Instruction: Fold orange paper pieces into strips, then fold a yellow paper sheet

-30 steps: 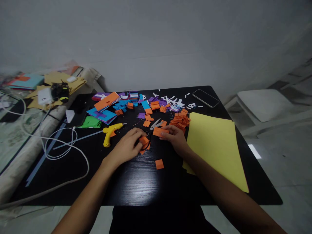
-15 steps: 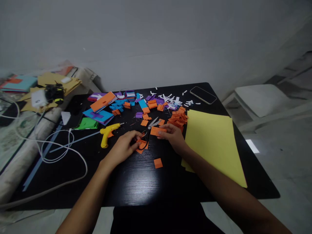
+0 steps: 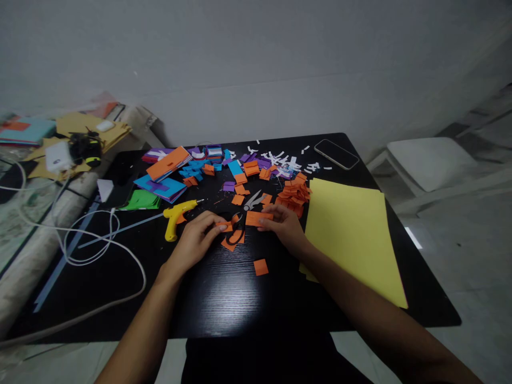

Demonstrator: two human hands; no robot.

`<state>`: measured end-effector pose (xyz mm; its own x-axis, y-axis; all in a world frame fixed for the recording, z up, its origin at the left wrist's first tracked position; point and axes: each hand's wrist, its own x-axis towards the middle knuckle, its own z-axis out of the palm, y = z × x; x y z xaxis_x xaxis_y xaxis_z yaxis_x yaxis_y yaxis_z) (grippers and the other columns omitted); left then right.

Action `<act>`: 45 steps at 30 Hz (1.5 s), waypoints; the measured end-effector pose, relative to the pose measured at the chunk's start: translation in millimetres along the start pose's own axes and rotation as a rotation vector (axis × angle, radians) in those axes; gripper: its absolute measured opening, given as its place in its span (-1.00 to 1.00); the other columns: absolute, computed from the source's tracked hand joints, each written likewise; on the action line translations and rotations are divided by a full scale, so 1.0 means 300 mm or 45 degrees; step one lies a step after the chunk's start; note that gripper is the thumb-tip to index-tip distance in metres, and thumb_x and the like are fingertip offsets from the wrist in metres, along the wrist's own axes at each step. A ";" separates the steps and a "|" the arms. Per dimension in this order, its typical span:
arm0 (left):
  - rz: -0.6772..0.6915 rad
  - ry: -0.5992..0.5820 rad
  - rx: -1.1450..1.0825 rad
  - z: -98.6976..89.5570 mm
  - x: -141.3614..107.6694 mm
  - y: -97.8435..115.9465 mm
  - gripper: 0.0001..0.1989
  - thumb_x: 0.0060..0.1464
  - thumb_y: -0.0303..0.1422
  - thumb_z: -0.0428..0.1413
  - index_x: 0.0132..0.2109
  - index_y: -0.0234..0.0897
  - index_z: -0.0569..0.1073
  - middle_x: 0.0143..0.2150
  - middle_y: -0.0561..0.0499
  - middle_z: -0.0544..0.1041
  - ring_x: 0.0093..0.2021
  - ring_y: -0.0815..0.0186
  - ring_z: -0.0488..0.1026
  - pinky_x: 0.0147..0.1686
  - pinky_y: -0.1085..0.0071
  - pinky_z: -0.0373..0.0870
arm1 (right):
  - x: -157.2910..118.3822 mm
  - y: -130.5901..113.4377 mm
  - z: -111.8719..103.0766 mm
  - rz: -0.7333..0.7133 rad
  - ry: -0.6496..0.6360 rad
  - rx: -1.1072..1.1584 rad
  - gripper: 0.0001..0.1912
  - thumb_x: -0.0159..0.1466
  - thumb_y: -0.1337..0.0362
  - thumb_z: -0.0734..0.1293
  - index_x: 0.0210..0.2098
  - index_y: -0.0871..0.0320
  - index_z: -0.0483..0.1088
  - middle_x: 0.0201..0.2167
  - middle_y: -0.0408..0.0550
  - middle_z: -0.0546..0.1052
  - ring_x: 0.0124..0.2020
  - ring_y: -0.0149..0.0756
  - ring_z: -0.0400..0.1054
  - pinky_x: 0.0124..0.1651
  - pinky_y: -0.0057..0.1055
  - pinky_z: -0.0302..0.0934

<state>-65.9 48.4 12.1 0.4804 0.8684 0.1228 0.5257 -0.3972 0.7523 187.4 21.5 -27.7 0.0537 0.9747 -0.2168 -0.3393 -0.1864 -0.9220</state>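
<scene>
My left hand (image 3: 200, 232) pinches a small orange paper piece (image 3: 224, 226) between thumb and fingers, just left of the scissors. Between my hands the scissors (image 3: 247, 207) lie on the black table, blades pointing away and black handles toward me. My right hand (image 3: 285, 226) grips an orange paper strip (image 3: 256, 218), which it holds by the right end. Under and around the scissor handles are some orange paper squares (image 3: 230, 244). A single orange square (image 3: 261, 267) rests nearer to me. Beyond my right hand is a heap of folded orange pieces (image 3: 294, 194).
A yellow glue gun (image 3: 174, 216) lies left of my hands. Yellow sheets (image 3: 348, 229) are stacked under my right forearm. At the back are white paper scraps (image 3: 282, 162), blue and orange packets (image 3: 168, 164) and a phone (image 3: 336, 154). A white cable (image 3: 120, 250) loops at left.
My left hand has drawn a small orange piece up and left from the pieces by the scissor handles. My right hand keeps its orange strip in nearly the same place.
</scene>
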 end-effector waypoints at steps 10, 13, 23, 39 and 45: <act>-0.281 0.306 -0.475 0.021 -0.006 0.011 -0.78 0.20 -0.19 0.23 -0.19 -0.27 0.57 -0.66 0.17 0.36 -0.68 0.43 0.27 -0.64 0.51 0.18 | -0.024 0.006 0.018 -0.002 -0.069 -0.053 -0.65 -0.04 0.16 0.60 -0.34 0.11 0.46 -0.42 -0.21 0.52 -0.43 -0.33 0.49 -0.24 -0.23 0.58; -0.259 0.241 -0.617 0.015 -0.005 0.022 -0.73 0.14 -0.17 0.28 -0.16 -0.29 0.57 -0.45 0.01 0.58 -0.51 0.33 0.49 -0.51 0.45 0.41 | -0.027 0.011 0.020 -0.022 -0.064 -0.074 -0.68 -0.03 0.19 0.58 -0.35 0.11 0.46 -0.42 -0.22 0.52 -0.45 -0.34 0.49 -0.27 -0.25 0.57; -0.270 0.329 -0.681 0.064 0.003 0.040 -0.70 0.03 -0.23 0.37 -0.20 -0.26 0.47 -0.45 0.10 0.51 -0.46 0.38 0.45 -0.41 0.47 0.39 | -0.040 0.026 0.031 -0.070 -0.082 -0.173 -0.72 0.03 0.19 0.56 -0.32 0.07 0.47 -0.39 -0.17 0.56 -0.39 -0.22 0.54 -0.23 -0.21 0.54; -0.095 0.069 -0.355 0.149 -0.017 0.083 -0.82 0.25 -0.23 0.22 -0.10 -0.22 0.58 -0.22 -0.03 0.58 -0.34 0.32 0.50 -0.35 0.42 0.46 | -0.048 0.033 0.036 -0.124 -0.126 -0.246 -0.80 0.11 0.22 0.48 -0.29 0.05 0.43 -0.42 -0.16 0.60 -0.41 -0.24 0.54 -0.20 -0.24 0.47; 0.031 0.093 -0.161 0.158 -0.007 0.097 -0.84 0.31 -0.27 0.16 -0.09 -0.19 0.60 -0.18 -0.04 0.57 -0.29 0.30 0.50 -0.28 0.39 0.46 | -0.046 0.039 0.036 -0.148 -0.119 -0.313 -0.83 0.13 0.24 0.46 -0.29 0.05 0.44 -0.38 -0.14 0.62 -0.32 -0.20 0.57 -0.16 -0.24 0.47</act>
<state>-18.4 20.9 3.0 0.4369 0.8802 0.1855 0.4195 -0.3818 0.8235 172.7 7.1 -32.0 -0.0121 0.9963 -0.0849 -0.0975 -0.0856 -0.9915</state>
